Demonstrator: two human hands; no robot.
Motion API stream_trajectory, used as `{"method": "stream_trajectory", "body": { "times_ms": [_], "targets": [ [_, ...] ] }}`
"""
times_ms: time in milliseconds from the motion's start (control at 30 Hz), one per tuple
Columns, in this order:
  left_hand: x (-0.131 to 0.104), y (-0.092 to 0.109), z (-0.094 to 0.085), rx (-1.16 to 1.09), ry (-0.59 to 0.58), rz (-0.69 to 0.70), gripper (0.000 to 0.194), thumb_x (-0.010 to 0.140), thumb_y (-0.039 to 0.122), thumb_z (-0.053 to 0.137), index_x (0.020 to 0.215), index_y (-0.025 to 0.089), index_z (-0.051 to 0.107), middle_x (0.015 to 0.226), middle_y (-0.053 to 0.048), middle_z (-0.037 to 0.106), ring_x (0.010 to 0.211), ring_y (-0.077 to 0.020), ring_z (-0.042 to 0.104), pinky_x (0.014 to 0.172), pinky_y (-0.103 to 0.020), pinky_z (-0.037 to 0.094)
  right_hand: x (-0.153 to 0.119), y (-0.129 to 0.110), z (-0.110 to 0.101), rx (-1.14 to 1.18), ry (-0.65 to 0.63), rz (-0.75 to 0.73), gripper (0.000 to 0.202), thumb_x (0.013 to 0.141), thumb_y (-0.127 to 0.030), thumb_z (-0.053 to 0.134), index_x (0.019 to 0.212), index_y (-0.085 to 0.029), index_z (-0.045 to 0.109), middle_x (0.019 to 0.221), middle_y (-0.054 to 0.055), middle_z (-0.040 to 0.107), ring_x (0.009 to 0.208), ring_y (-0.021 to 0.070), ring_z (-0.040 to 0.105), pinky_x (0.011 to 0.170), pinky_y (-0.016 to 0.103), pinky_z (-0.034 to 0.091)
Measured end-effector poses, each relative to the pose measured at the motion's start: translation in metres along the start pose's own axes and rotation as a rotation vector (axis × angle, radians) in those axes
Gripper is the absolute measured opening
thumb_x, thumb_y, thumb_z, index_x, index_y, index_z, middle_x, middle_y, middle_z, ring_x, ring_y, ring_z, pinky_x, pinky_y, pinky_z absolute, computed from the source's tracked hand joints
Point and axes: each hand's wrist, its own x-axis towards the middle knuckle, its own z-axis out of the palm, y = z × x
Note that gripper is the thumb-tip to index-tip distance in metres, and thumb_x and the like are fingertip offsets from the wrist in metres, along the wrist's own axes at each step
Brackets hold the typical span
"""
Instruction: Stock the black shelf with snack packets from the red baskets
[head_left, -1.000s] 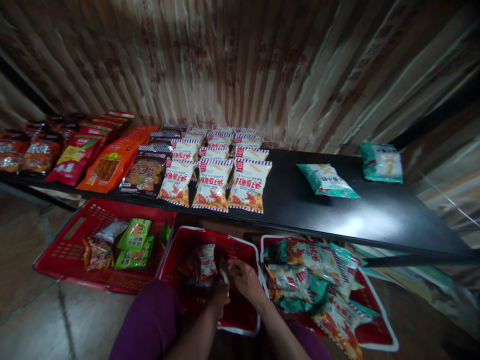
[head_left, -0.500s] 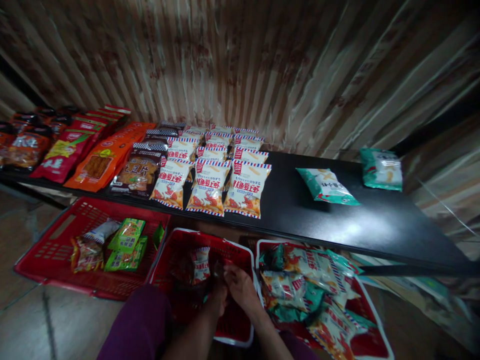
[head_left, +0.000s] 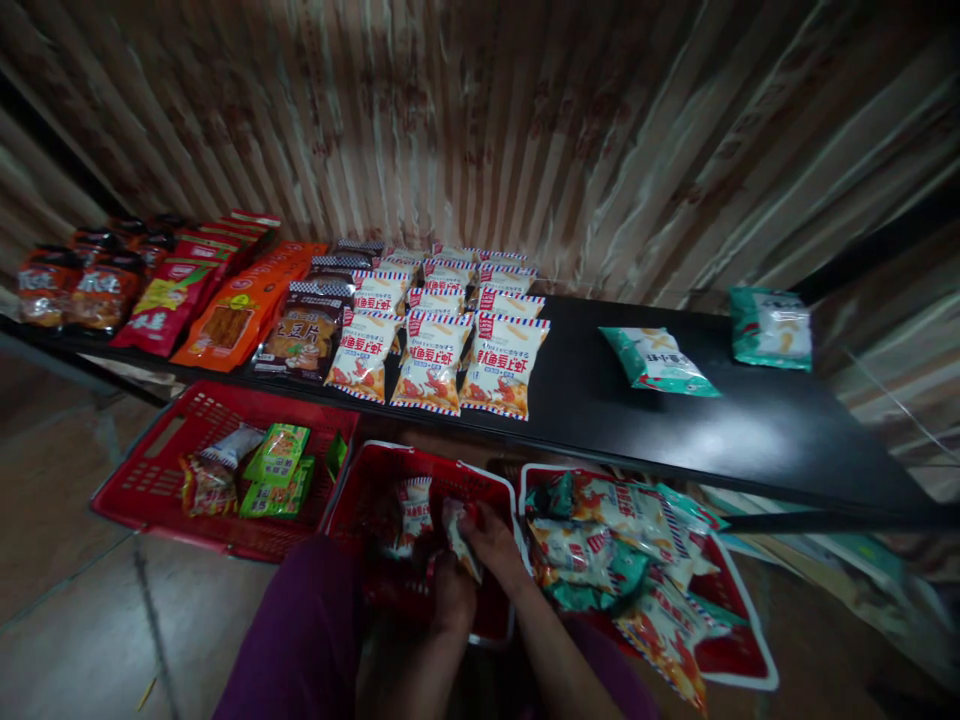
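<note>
Both my hands are inside the middle red basket (head_left: 379, 460). My right hand (head_left: 491, 545) is closed on the edge of a small white snack bag (head_left: 460, 540), which stands tilted in the basket. Close beside that bag, lower and to the left, is my left hand (head_left: 454, 595); its fingers are dark and blurred, so any hold is unclear. Another snack bag (head_left: 415, 515), white with red print, lies at the left in this basket. Deeper contents are lost in shadow.
Above the baskets runs a black shelf (head_left: 577, 400) with rows of white snack bags (head_left: 499, 365), brown bags (head_left: 304, 335), orange and red bags, and two teal bags (head_left: 660, 360). A left basket (head_left: 154, 480) holds green packets; a right basket (head_left: 757, 640) holds many snack bags.
A small white snack bag now shows in my right hand, raised from the basket's dark inside. My left hand has shifted slightly right. The view has moved a little.
</note>
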Motion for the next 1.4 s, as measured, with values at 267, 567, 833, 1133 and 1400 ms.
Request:
{"method": "stream_trajectory", "body": {
  "times_ms": [267, 567, 833, 1133, 1400],
  "targets": [
    [-0.078, 0.037, -0.028, 0.611, 0.196, 0.478, 0.049, 0.08, 0.003, 0.038, 0.126, 0.006, 0.052, 0.133, -0.019, 0.049, 0.128, -0.0277, 0.042, 0.109, -0.037, 0.032, -0.061, -0.041, -0.013, 0.438, -0.068, -0.104, 0.049, 0.074, -0.05, 0.059, 0.109, -0.017, 0.056, 0.108, 0.009, 0.069, 0.099, 0.0221, 0.065, 0.088, 0.034, 0.05],
    [-0.161, 0.076, -0.066, 0.328, 0.287, 0.939, 0.036, 0.086, 0.016, 0.04, 0.117, 0.019, 0.058, 0.13, -0.011, 0.051, 0.123, -0.0216, 0.047, 0.106, -0.04, 0.037, -0.121, -0.085, -0.055, 0.821, 0.158, -0.017, 0.035, 0.07, -0.045, 0.064, 0.094, -0.021, 0.056, 0.08, 0.004, 0.072, 0.072, 0.0224, 0.069, 0.062, 0.034, 0.056],
    [-0.192, 0.132, -0.109, -0.255, -0.092, 0.539, 0.04, 0.081, 0.043, 0.056, 0.109, 0.015, 0.061, 0.114, -0.013, 0.065, 0.105, -0.0228, 0.061, 0.086, -0.034, 0.049, -0.198, -0.14, -0.09, 0.925, -0.026, -0.06, 0.032, 0.068, -0.035, 0.071, 0.093, -0.019, 0.061, 0.079, 0.004, 0.073, 0.07, 0.0219, 0.07, 0.061, 0.033, 0.056],
    [-0.23, 0.156, -0.097, -0.652, -0.18, 0.491, 0.038, 0.058, 0.046, 0.075, 0.074, 0.015, 0.059, 0.065, 0.001, 0.065, 0.062, -0.0149, 0.063, 0.064, -0.027, 0.049, -0.244, -0.15, -0.082, 0.857, -0.079, -0.218, 0.047, 0.067, -0.053, 0.07, 0.103, -0.023, 0.064, 0.095, 0.006, 0.073, 0.081, 0.0241, 0.069, 0.068, 0.036, 0.056],
    [-0.219, 0.155, -0.095, -0.824, 0.09, 0.544, 0.036, 0.057, 0.043, 0.074, 0.073, 0.016, 0.056, 0.063, 0.004, 0.061, 0.056, -0.0089, 0.054, 0.057, -0.022, 0.043, -0.277, -0.121, -0.044, 1.3, -0.114, -0.099, 0.032, 0.058, -0.047, 0.081, 0.077, -0.024, 0.069, 0.082, -0.002, 0.072, 0.083, 0.0178, 0.066, 0.084, 0.038, 0.053]
  ]
}}
